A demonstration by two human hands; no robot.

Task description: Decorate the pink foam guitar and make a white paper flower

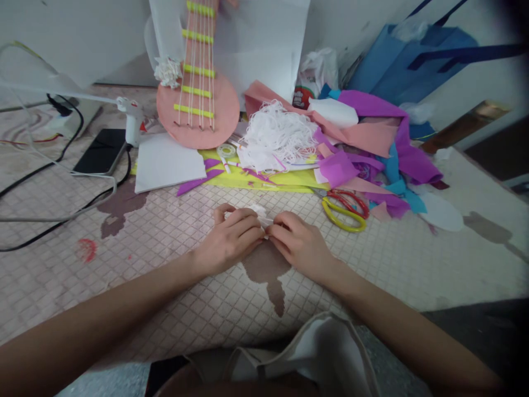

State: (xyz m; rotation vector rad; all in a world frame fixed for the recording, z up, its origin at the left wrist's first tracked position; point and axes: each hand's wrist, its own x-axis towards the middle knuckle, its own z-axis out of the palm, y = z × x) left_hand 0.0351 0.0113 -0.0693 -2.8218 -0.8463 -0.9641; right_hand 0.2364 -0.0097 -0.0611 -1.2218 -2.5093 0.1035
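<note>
My left hand (231,240) and my right hand (301,242) meet near the middle of the patterned tablecloth (198,309). Between their fingertips is a small piece of white paper (259,211), partly hidden by the fingers. The fingers of both hands are closed on it in a pinch. Just beyond them lies a heap of white string (279,135) on yellow paper (289,179). Scissors with yellow handles (345,216) and a red-handled pair (351,201) rest to the right of my right hand.
A pink paper instrument (206,94) with yellow strips leans at the back. White board (167,162), a phone (101,151), a glue gun (132,121) and cables are at left. Purple, pink and blue scraps (363,160) pile at right, before a blue bag (397,63).
</note>
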